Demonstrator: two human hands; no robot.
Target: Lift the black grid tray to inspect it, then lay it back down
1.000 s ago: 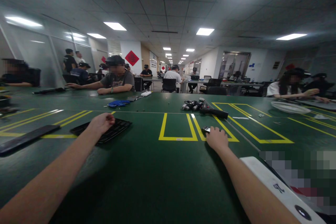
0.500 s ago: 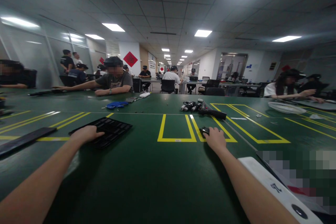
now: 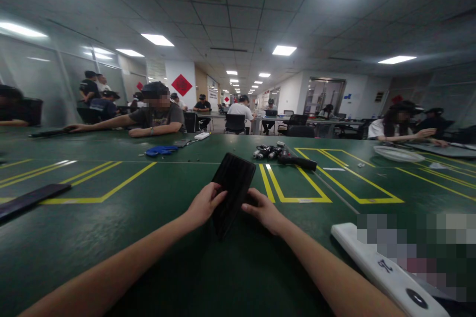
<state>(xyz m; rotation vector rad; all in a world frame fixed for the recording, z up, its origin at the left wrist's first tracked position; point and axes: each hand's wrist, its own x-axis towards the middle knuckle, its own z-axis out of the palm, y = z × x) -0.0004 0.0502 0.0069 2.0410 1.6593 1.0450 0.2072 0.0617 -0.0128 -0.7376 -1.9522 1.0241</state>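
Black panel (image 3: 235,176) held on a slant at the green table (image 3: 89,225)

The left hand (image 3: 203,204) grips the panel by its left edge, thumb laid over the near face. The right hand (image 3: 267,212) is at the opposite edge, thumb and fingers slightly parted; whether it is closed on the panel I cannot tell. The panel is midway between the two, in front of the wearer, its upper end leaning to the right (whether its lower end meets the tabletop is hard to say).

Near the right forearm lies a long white device (image 3: 366,252) with a dark round spot. At far left rests a black bar (image 3: 37,199), partly over the yellow tape (image 3: 102,199). Beyond the panel are a blue item (image 3: 160,150) and, further right, a dark clump of cables (image 3: 266,152) beside a black cylinder (image 3: 301,162). Across the table, a person in a dark shirt (image 3: 167,119) leans on the surface, one arm stretched toward a long dark object (image 3: 46,133)
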